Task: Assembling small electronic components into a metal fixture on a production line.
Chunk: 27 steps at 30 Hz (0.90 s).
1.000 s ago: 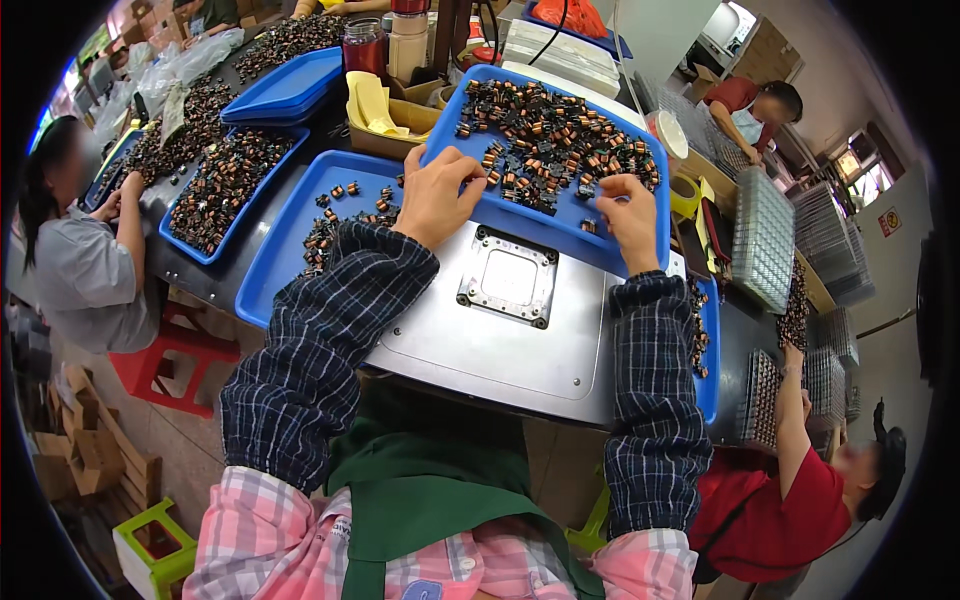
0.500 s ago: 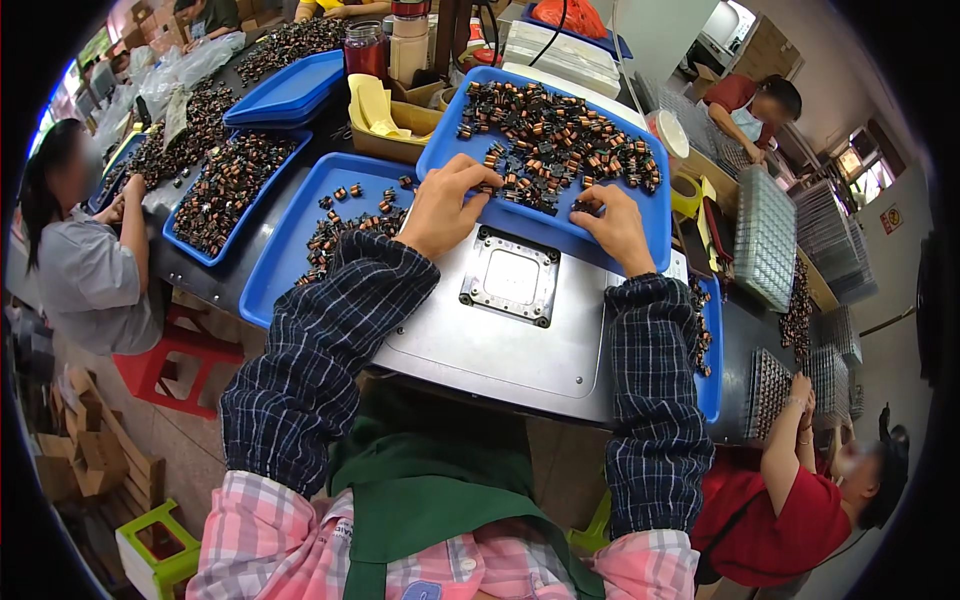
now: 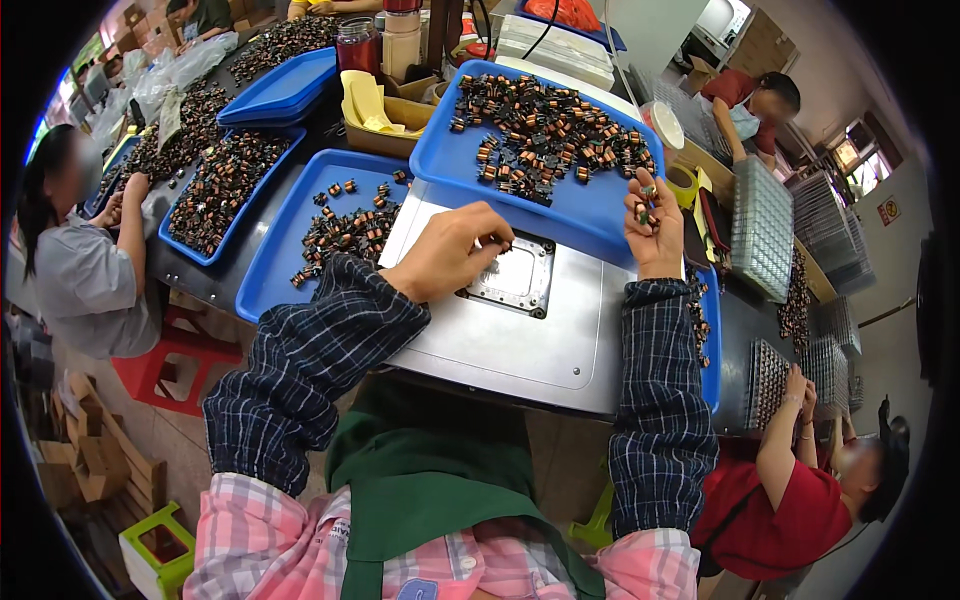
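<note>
My left hand (image 3: 450,252) is over the silver metal housing (image 3: 520,345), its fingers pinched on a small coil part at the edge of the square framed plate (image 3: 512,290). The fingertips partly hide that part. My right hand (image 3: 655,240) is turned palm up at the right end of the large blue tray (image 3: 590,235), fingers curled around several copper-wound coils (image 3: 646,207) with dark bases. A spread of the same coils (image 3: 540,130) lies in that tray, which stands behind the plate.
To the left is another blue tray (image 3: 265,270) with loose coils, and beyond it a heaped blue tray (image 3: 225,195). A narrow blue tray (image 3: 710,340) stands right of the housing. A cardboard box (image 3: 385,140) holds yellow paper. Co-workers sit at left and right.
My left hand has come out of the large tray down to the framed plate. My right hand has lifted from the tray and turned palm up, with several coils in it.
</note>
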### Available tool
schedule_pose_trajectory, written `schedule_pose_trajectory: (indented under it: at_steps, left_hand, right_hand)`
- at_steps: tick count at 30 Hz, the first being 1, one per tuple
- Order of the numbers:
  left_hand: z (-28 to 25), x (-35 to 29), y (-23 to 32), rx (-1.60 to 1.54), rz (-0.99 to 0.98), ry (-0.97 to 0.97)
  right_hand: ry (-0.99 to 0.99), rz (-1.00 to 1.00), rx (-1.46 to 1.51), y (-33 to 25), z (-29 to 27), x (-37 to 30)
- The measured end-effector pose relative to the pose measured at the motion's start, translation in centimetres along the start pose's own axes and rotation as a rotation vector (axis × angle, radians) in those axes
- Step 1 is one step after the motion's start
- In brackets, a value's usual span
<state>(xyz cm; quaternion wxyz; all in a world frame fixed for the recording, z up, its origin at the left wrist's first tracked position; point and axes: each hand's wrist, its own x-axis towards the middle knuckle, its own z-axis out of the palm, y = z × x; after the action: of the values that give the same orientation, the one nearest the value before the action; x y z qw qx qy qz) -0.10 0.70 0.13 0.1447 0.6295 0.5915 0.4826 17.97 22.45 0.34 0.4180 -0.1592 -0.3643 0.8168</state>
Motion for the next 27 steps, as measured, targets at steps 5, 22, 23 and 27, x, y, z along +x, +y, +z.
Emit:
schedule_pose_trajectory:
  at_steps: [5,22,23,27]
  left_hand:
    - [0.6,-0.3,-0.8,0.164,0.135,-0.151]
    - [1.6,0.1,-0.1,0.347,0.253,-0.168]
    - [1.6,0.1,-0.1,0.358,0.253,-0.193]
    - [1.7,0.1,-0.3,0.377,0.27,-0.207]
  right_hand:
    - [-0.018,0.041,0.051,0.7,1.1,-0.6]
    - [-0.053,-0.037,-0.778,1.7,4.9,-2.7]
    - [-0.095,-0.02,-0.875,1.6,4.7,-2.7]
    - [-0.205,0.001,-0.819,1.9,5.7,-3.2]
